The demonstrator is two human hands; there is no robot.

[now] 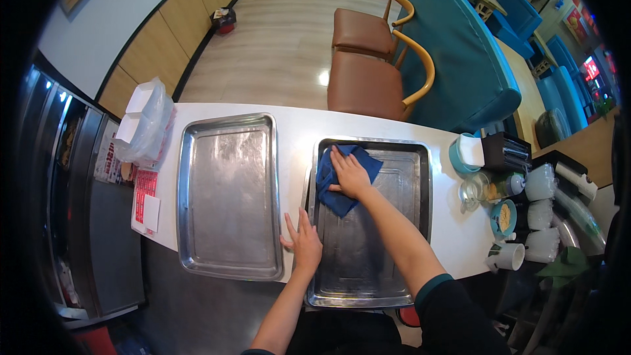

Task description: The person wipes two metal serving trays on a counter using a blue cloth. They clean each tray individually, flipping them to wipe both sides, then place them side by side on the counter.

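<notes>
My right hand (349, 173) presses a crumpled blue cloth (367, 160) against the upper left part of a metal baking tray (374, 251). The cloth reaches up that tray's left wall. My left hand (305, 242) rests with spread fingers at the same tray's left rim, over the gap between the two trays, and holds nothing. A second metal baking tray (227, 202), with nothing lying in it, sits to the left on the white table (296, 130). Both trays have a shiny rim and a raised rectangular line in the floor.
Plastic-wrapped white boxes (143, 123) and red printed papers (146, 192) lie at the left end. On the right stand a glass jug (474, 190), a teal bowl (503, 218), a white mug (508, 256) and stacked plastic tubs (541, 214). Brown chairs (365, 81) stand beyond the table.
</notes>
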